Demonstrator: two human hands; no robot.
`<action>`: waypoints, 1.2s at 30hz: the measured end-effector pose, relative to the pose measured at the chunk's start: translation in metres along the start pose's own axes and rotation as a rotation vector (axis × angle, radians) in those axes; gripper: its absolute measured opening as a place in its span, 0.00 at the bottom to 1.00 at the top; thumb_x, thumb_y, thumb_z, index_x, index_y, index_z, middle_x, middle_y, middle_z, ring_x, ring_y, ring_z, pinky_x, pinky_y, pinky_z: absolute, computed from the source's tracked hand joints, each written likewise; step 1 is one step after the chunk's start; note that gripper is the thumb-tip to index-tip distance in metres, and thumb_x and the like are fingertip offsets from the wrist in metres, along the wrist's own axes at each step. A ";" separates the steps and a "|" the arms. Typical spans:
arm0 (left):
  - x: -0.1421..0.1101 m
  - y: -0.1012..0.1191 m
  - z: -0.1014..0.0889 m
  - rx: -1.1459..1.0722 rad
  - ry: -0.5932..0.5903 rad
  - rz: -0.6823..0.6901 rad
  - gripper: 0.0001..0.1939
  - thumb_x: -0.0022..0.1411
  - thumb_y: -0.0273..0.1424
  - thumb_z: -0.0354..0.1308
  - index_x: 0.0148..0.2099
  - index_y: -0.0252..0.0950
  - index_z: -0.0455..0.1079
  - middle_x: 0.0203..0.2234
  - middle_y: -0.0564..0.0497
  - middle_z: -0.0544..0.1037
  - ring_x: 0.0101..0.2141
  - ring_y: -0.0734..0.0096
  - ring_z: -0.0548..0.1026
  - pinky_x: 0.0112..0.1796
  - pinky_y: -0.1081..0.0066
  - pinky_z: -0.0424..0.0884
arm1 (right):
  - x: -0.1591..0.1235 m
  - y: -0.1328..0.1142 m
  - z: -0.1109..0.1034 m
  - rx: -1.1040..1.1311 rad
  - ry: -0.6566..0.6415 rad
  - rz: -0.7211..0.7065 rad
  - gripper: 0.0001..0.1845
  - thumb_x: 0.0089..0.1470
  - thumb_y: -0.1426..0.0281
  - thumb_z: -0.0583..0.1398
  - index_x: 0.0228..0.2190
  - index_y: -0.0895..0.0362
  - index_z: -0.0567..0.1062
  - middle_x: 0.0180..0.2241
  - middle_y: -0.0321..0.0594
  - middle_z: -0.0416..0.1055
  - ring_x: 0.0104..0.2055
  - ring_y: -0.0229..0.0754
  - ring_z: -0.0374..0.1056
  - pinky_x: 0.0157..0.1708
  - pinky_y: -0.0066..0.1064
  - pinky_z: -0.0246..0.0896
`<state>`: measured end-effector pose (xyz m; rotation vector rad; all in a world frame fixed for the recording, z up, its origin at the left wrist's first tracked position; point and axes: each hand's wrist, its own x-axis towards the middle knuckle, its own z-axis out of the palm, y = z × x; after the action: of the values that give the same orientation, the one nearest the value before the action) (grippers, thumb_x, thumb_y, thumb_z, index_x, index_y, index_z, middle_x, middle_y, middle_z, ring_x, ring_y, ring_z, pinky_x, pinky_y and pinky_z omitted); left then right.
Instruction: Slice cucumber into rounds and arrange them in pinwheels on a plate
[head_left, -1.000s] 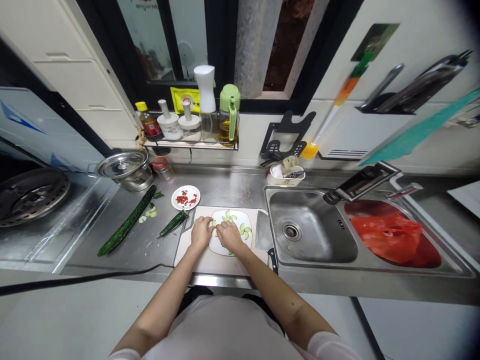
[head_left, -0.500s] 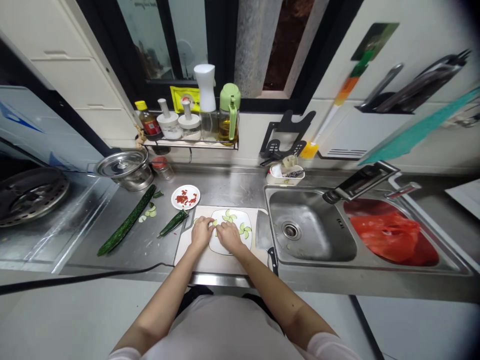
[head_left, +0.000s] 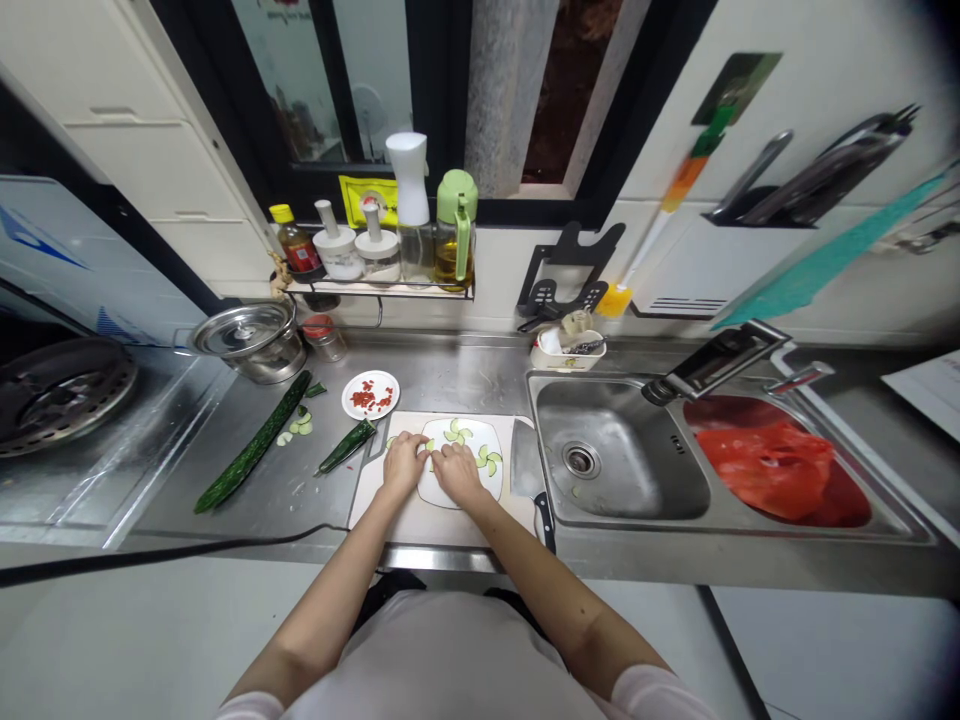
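Note:
A white square plate (head_left: pixel 450 490) lies on the pale cutting board (head_left: pixel 397 527). Thin cucumber slices (head_left: pixel 458 432) form a small pinwheel at its far edge, and another pinwheel of slices (head_left: pixel 489 461) sits at its right. My left hand (head_left: pixel 405 463) is over the plate's left edge, fingers drawn together at a cucumber slice. Close beside it my right hand (head_left: pixel 455 468) has its fingertips pinched on the plate among slices, mostly hidden by the fingers. A kitchen knife (head_left: pixel 528 465) rests flat on the board's right side, its black handle toward me.
Left of the board lie a cut cucumber piece (head_left: pixel 345 446), a long cucumber (head_left: pixel 255 443), loose scraps (head_left: pixel 301 425) and a small plate of red bits (head_left: pixel 370 414). A lidded steel pot (head_left: pixel 259 345) stands behind. The sink (head_left: pixel 622 460) is at the right, with a red bag (head_left: pixel 765 465).
Both hands stay nearly in place over the plate, with only slight finger movement. The view has shifted a little.

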<state>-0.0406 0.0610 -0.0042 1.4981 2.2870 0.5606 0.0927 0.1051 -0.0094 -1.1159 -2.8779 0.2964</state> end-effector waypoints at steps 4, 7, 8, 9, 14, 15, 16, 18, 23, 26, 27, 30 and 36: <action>0.000 -0.001 0.001 -0.003 -0.001 -0.002 0.13 0.60 0.29 0.56 0.47 0.39 0.74 0.38 0.46 0.72 0.43 0.62 0.70 0.44 0.67 0.64 | 0.000 0.000 0.002 -0.007 0.011 -0.001 0.14 0.61 0.72 0.52 0.43 0.56 0.76 0.36 0.46 0.73 0.44 0.46 0.66 0.44 0.37 0.54; 0.000 -0.001 0.001 -0.001 0.000 -0.004 0.13 0.60 0.29 0.56 0.47 0.40 0.74 0.38 0.46 0.72 0.43 0.62 0.70 0.44 0.67 0.65 | 0.000 -0.001 0.002 -0.011 0.009 -0.003 0.15 0.61 0.73 0.52 0.44 0.56 0.76 0.36 0.46 0.73 0.44 0.47 0.65 0.44 0.37 0.54; 0.000 -0.001 0.001 -0.001 0.000 -0.003 0.13 0.60 0.29 0.55 0.47 0.40 0.74 0.38 0.46 0.72 0.42 0.62 0.70 0.43 0.67 0.65 | 0.000 -0.001 0.002 -0.012 0.007 -0.004 0.15 0.61 0.73 0.52 0.44 0.56 0.76 0.36 0.47 0.73 0.44 0.47 0.65 0.45 0.38 0.54; 0.000 -0.001 0.001 0.001 0.001 -0.003 0.13 0.60 0.30 0.55 0.47 0.40 0.74 0.38 0.46 0.72 0.42 0.62 0.70 0.43 0.67 0.65 | 0.000 -0.001 0.002 -0.013 0.006 -0.003 0.15 0.61 0.73 0.52 0.45 0.56 0.76 0.36 0.47 0.73 0.44 0.47 0.65 0.45 0.38 0.54; -0.001 0.000 0.000 0.014 -0.006 -0.003 0.13 0.60 0.30 0.55 0.47 0.40 0.74 0.39 0.46 0.72 0.43 0.62 0.70 0.43 0.67 0.65 | 0.000 -0.002 0.003 -0.015 -0.009 0.003 0.16 0.61 0.72 0.52 0.45 0.57 0.75 0.36 0.48 0.73 0.44 0.47 0.65 0.45 0.38 0.54; -0.001 0.000 0.000 0.015 -0.008 -0.003 0.13 0.61 0.30 0.55 0.47 0.40 0.74 0.39 0.46 0.72 0.43 0.62 0.70 0.43 0.67 0.65 | 0.001 -0.002 0.003 -0.016 -0.012 0.004 0.15 0.61 0.72 0.52 0.45 0.57 0.76 0.36 0.48 0.72 0.44 0.47 0.65 0.45 0.38 0.54; -0.001 0.000 0.000 0.016 -0.010 -0.001 0.13 0.61 0.29 0.55 0.47 0.40 0.74 0.39 0.46 0.72 0.43 0.62 0.70 0.43 0.67 0.65 | 0.001 -0.002 0.004 -0.015 -0.015 0.005 0.15 0.61 0.72 0.52 0.45 0.57 0.76 0.36 0.47 0.72 0.44 0.47 0.65 0.46 0.38 0.54; -0.001 0.001 -0.001 0.022 -0.009 0.000 0.13 0.61 0.29 0.55 0.47 0.40 0.74 0.39 0.46 0.72 0.43 0.61 0.70 0.43 0.67 0.65 | 0.001 -0.002 0.004 -0.016 -0.016 0.004 0.15 0.61 0.73 0.52 0.44 0.57 0.76 0.36 0.47 0.72 0.44 0.47 0.65 0.45 0.37 0.54; -0.002 0.002 -0.002 0.028 -0.002 0.000 0.13 0.61 0.29 0.55 0.47 0.40 0.74 0.40 0.45 0.72 0.44 0.60 0.69 0.44 0.66 0.64 | 0.000 -0.003 0.003 -0.030 -0.005 0.000 0.15 0.61 0.73 0.52 0.43 0.57 0.76 0.36 0.47 0.72 0.44 0.47 0.65 0.45 0.37 0.54; -0.002 0.002 -0.002 0.025 -0.003 0.000 0.13 0.61 0.30 0.55 0.48 0.40 0.74 0.40 0.45 0.72 0.44 0.60 0.69 0.43 0.66 0.64 | -0.001 -0.003 0.003 -0.039 -0.001 0.002 0.16 0.61 0.73 0.51 0.43 0.58 0.76 0.36 0.47 0.72 0.43 0.48 0.65 0.45 0.38 0.54; -0.002 0.002 -0.002 0.023 -0.004 0.000 0.13 0.61 0.30 0.54 0.48 0.40 0.74 0.39 0.45 0.72 0.43 0.60 0.69 0.43 0.66 0.64 | -0.001 -0.003 0.003 -0.040 -0.003 0.002 0.16 0.61 0.73 0.51 0.43 0.58 0.76 0.36 0.47 0.72 0.44 0.48 0.65 0.45 0.38 0.54; -0.002 0.002 -0.002 0.027 -0.008 0.000 0.13 0.61 0.30 0.55 0.48 0.40 0.74 0.39 0.45 0.72 0.43 0.60 0.69 0.43 0.66 0.64 | 0.000 -0.003 0.005 -0.033 -0.009 0.003 0.16 0.61 0.73 0.51 0.43 0.58 0.76 0.36 0.48 0.72 0.44 0.48 0.65 0.45 0.38 0.54; -0.002 0.002 -0.002 0.046 -0.013 0.003 0.14 0.61 0.31 0.54 0.48 0.41 0.73 0.40 0.46 0.72 0.44 0.59 0.69 0.42 0.66 0.65 | 0.000 -0.002 0.004 -0.026 -0.016 0.012 0.15 0.61 0.72 0.52 0.43 0.57 0.76 0.37 0.48 0.73 0.45 0.47 0.65 0.45 0.37 0.54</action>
<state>-0.0392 0.0598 -0.0015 1.5222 2.3030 0.5006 0.0908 0.1031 -0.0132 -1.1400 -2.8989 0.2703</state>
